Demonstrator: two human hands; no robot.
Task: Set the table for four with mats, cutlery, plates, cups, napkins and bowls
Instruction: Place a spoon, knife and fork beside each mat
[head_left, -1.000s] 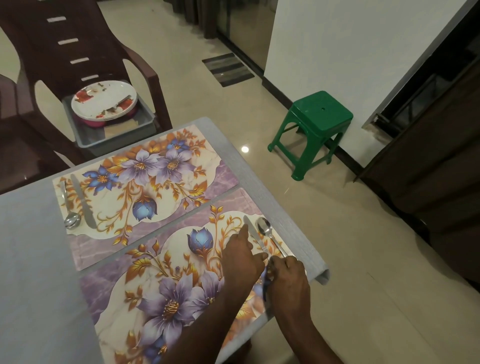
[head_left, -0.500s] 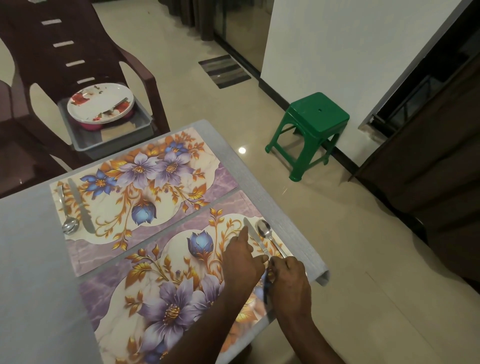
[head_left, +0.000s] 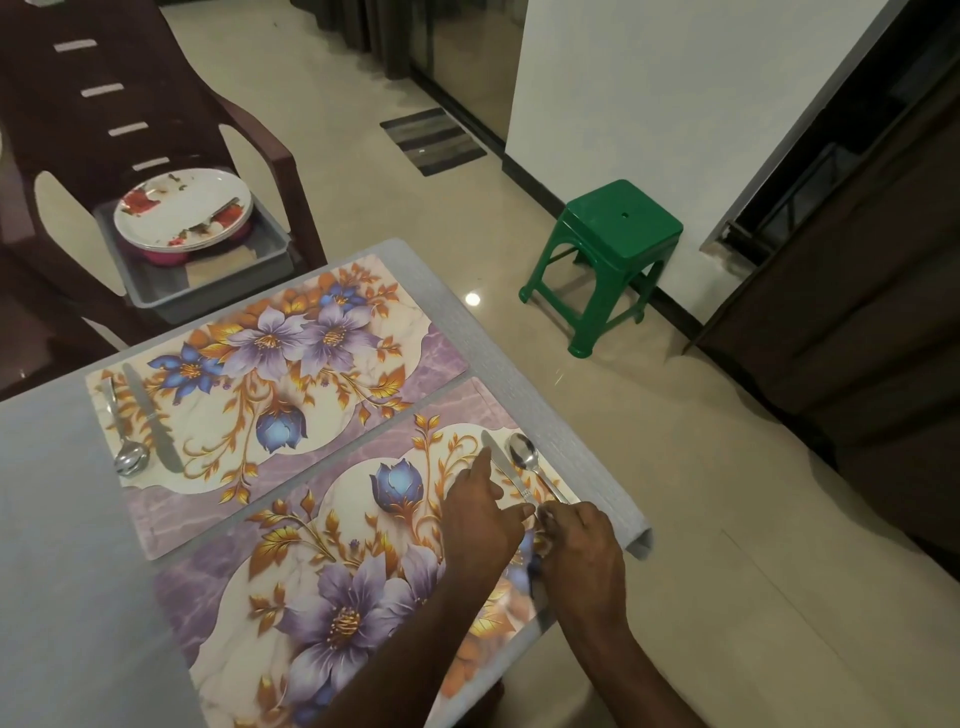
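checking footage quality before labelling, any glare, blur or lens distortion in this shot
Head view: dim, warm light; a bright glare spot on the floor tiles beside the table; wide-angle bending shows along the wall edges; near knife and spoon look sharp, though fingertips of both hands at the handles are slightly soft.

Our left hand (head_left: 480, 519): reaches in from below, back of the hand up, index finger stretched forward, thumb angled toward the other hand. Our right hand (head_left: 582, 551): just beside it, knuckles up, fingers curled under; their tips are hidden. Thumb tips nearly meet. Both forearms bare, entering from the lower edge.
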